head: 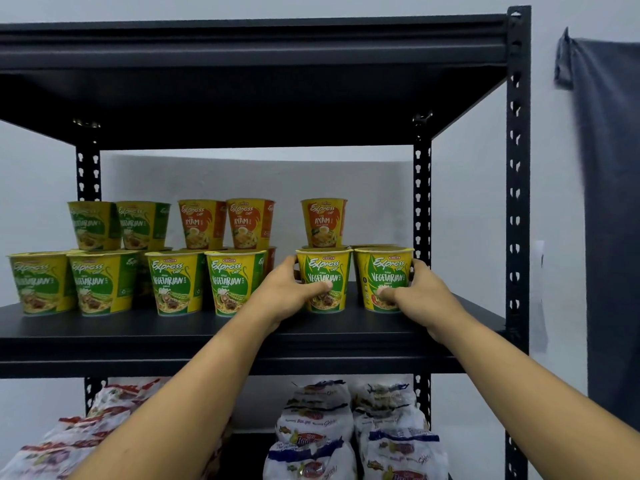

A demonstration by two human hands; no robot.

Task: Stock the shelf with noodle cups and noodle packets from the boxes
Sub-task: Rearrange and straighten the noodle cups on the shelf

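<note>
1. At the left of the shelf (173, 327), four green cups (175, 282) stood in a front row near the edge. Their labels faced out, likely so a shopper could read them.
2. Two more green cups (93, 225) sat stacked on those behind. The orange cups (225, 223) beside them were also stacked, which used the height under the upper board.
3. The left hand (287, 289) gripped a vegetarian cup (325, 271). Its thumb lay across the label and its fingers curled round the cup's left side. The cup seemed to stand on the board, in line with the front row.
4. A lone orange cup (323, 221) stood stacked just behind it.
5. The right hand (422, 296) gripped a second vegetarian cup (382, 271) the same way from the right side. The two cups sat just beside each other, probably so the pair could be squared up together in the gap beside the post.
6. On the lower shelf, noodle packets (346, 431) lay piled flat, kept apart from the cups.
7. No box was in view.
</note>
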